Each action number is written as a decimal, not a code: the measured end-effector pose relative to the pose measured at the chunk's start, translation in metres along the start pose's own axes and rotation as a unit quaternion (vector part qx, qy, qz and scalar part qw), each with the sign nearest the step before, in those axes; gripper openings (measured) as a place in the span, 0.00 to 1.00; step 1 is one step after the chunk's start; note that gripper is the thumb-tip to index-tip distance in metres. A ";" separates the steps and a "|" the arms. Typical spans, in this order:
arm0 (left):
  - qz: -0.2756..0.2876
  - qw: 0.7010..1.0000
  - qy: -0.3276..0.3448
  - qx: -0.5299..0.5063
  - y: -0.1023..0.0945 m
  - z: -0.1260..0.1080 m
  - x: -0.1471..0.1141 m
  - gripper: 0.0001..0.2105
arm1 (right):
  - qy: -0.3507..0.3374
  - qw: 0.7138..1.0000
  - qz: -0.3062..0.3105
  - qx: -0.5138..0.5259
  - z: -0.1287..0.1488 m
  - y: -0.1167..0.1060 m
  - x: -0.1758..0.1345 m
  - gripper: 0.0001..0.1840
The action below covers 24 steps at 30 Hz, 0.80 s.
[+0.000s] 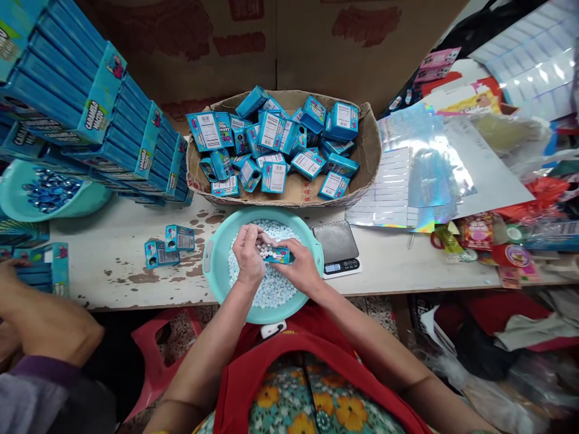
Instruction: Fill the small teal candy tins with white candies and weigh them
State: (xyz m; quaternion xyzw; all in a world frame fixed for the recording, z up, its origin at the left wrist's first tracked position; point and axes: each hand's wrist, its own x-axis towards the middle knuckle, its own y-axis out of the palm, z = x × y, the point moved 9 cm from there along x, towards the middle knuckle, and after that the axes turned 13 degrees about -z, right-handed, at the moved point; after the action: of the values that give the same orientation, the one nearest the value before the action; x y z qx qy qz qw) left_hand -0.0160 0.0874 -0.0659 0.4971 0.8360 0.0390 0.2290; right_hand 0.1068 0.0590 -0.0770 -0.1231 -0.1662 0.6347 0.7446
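Over a turquoise basin (215,289) of small white candies (272,288), both my hands work close together. My left hand (249,253) is cupped, its fingers curled around several of the candies, which reach the end of a small blue candy box (281,255). That box lies on its side in my right hand (300,264), gripped between thumb and fingers. How far the candies go into the box is hard to make out. Right of the basin sits a digital scale (335,241) with a lit display.
A cut-down carton (289,196) of blue boxes stands behind the basin. Two boxes (180,239) lie to the left. Stacked display packs (104,114) rise at far left, near a co-worker's arm (49,307). Holographic sheets (398,169) and packets cover the right side.
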 end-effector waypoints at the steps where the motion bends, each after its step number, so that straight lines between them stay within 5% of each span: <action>1: 0.007 1.000 -0.002 -0.001 0.001 -0.001 0.000 0.14 | 0.004 1.000 0.000 0.007 0.000 -0.001 0.000 0.17; 6: -0.010 0.999 0.042 0.003 -0.022 -0.011 0.018 0.14 | 0.030 0.998 0.003 0.048 0.006 -0.019 0.001 0.16; 9: -0.028 0.976 0.117 0.179 -0.051 0.003 0.027 0.13 | 0.036 0.997 -0.023 0.063 0.008 -0.041 0.003 0.18; 11: 0.066 0.908 0.187 0.369 -0.048 0.030 0.014 0.14 | 0.041 0.997 -0.044 0.054 0.006 -0.054 0.006 0.18; 13: 0.234 0.795 0.252 0.499 -0.030 0.071 -0.020 0.19 | 0.039 0.996 -0.067 0.042 0.005 -0.063 0.011 0.17; 15: 0.364 0.687 0.309 0.548 -0.015 0.107 -0.058 0.22 | 0.025 0.995 -0.086 0.038 0.008 -0.068 0.015 0.17; 17: 0.408 0.614 0.360 0.572 -0.006 0.128 -0.077 0.22 | 0.012 0.995 -0.086 0.041 0.012 -0.066 0.016 0.17; 21: 0.415 0.559 0.381 0.609 -0.002 0.144 -0.056 0.18 | 0.028 0.996 -0.071 0.035 0.009 -0.054 0.015 0.17; 24: 0.368 0.582 0.327 0.648 -0.013 0.142 -0.015 0.13 | 0.041 0.997 -0.068 0.021 0.001 -0.048 0.012 0.16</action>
State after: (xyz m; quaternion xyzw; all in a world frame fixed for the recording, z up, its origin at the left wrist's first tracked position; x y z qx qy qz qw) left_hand 0.0391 0.0453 -0.1913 0.7322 0.4035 -0.2717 -0.4767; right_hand 0.1514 0.0625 -0.0563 -0.1215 -0.1305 0.5801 0.7948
